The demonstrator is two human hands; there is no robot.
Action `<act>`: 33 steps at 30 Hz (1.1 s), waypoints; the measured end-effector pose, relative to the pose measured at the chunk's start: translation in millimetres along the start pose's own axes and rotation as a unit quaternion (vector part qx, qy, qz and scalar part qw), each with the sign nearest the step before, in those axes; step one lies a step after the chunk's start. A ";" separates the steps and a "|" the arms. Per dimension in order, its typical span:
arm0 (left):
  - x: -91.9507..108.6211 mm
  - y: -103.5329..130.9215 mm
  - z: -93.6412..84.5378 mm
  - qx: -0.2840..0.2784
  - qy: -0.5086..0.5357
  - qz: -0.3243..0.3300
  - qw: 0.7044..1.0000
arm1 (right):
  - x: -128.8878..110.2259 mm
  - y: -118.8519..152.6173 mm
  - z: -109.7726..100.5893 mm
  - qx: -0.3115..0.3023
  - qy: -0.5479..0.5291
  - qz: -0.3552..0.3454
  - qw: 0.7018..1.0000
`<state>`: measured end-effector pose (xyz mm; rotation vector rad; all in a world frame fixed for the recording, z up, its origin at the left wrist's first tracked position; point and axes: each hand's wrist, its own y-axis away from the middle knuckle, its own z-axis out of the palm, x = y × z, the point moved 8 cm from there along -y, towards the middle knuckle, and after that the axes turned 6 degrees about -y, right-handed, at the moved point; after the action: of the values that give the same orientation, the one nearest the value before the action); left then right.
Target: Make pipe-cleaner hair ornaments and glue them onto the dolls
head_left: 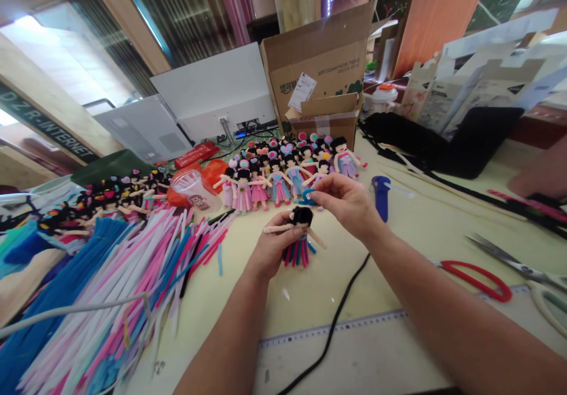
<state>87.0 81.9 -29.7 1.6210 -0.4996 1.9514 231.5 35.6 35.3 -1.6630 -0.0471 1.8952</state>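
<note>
My left hand (271, 247) is closed around the body of a small pipe-cleaner doll (303, 216) with black hair, cream arms stretched sideways and a skirt of pink and blue strips. Just above the doll's head, my right hand (343, 203) pinches a curled blue pipe-cleaner piece (309, 196). Whether this piece touches the hair I cannot tell. Behind my hands stand several finished dolls (277, 182) in pink, blue and purple skirts. A blue glue gun (381, 197) is to the right of my right hand.
Bundles of pipe cleaners (101, 277) cover the left side. Scissors with red handles (481, 277) and another pair with pale handles (527, 271) lie at right. A black cable (339, 315) crosses a ruler strip (310, 335) in front. A cardboard box (319, 58) stands behind.
</note>
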 end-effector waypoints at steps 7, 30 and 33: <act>-1.9 -1.4 -0.2 -0.004 0.007 -0.003 1.000 | -1.3 1.3 2.6 -0.011 0.034 -0.007 0.999; -2.1 -0.7 2.1 -0.018 0.001 0.001 1.000 | -2.1 4.6 7.9 -0.034 0.074 -0.007 0.997; -1.8 -0.5 2.2 -0.017 0.003 0.001 1.000 | -2.6 4.9 7.6 -0.034 0.080 -0.010 0.996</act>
<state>89.2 80.7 -31.1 1.5932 -0.5294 1.9378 222.6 33.2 37.2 -1.8490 -0.0635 1.7569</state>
